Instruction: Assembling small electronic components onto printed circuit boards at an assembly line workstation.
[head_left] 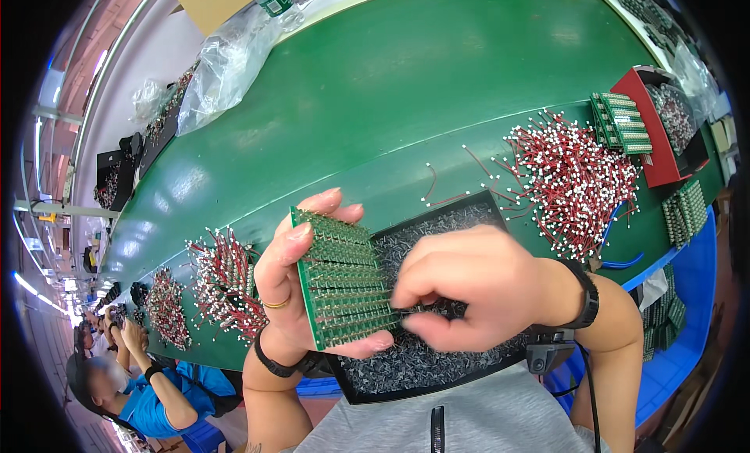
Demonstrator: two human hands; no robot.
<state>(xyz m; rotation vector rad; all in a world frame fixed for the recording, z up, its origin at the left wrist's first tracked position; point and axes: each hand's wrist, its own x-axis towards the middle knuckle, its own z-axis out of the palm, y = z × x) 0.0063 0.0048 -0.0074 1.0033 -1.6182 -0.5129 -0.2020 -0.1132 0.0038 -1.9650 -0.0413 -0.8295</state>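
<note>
My left hand [283, 285] holds a green circuit board panel [348, 285] tilted up, thumb and fingers around its edges. Rows of small metal pins or solder points cover the face turned toward my right hand. My right hand [480, 285] is curled in a pinch by the panel's right edge; anything between its fingertips is too small to make out. Beneath both hands lies a shallow black tray [426, 393], filled with small dark grey pieces [437, 363]. The hands hide part of it.
Red wires with white connectors [570, 183] are heaped at right, beside stacked green boards [623, 123] and a red box [637, 117]. A blue bin [699, 312] stands lower right. More wired pieces [223, 277] lie left. Plastic bags [226, 70] lie far left. A blue-shirted co-worker [156, 402] sits at left.
</note>
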